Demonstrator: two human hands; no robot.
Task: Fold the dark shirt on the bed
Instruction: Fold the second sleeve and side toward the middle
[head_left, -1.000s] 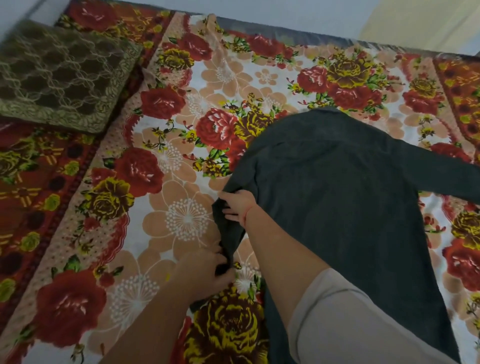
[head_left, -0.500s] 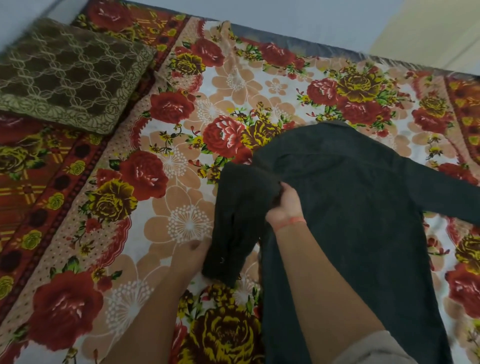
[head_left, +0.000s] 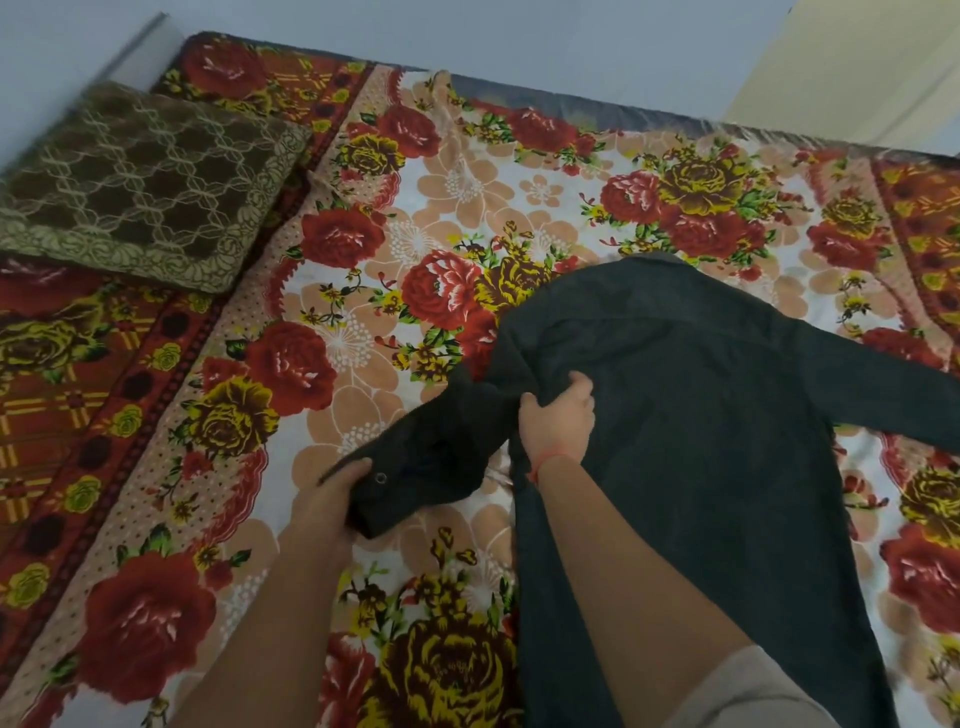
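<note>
Seemingly mid sleeve-fold: in the head view, the dark shirt (head_left: 701, 415) lies spread on the floral bedspread (head_left: 363, 338). The left hand (head_left: 332, 499) clamps the sleeve cuff (head_left: 387, 493), and the right hand (head_left: 558, 415) bunches cloth at the armhole. Next, I judge, the cuff must swing across the body and lie flat. No brand or writing is readable.

We gripped the cuff (head_left: 402, 488) of the dark shirt (head_left: 717, 441) with our left hand (head_left: 330, 501). Our right hand (head_left: 558, 423) held fabric near the armpit.
</note>
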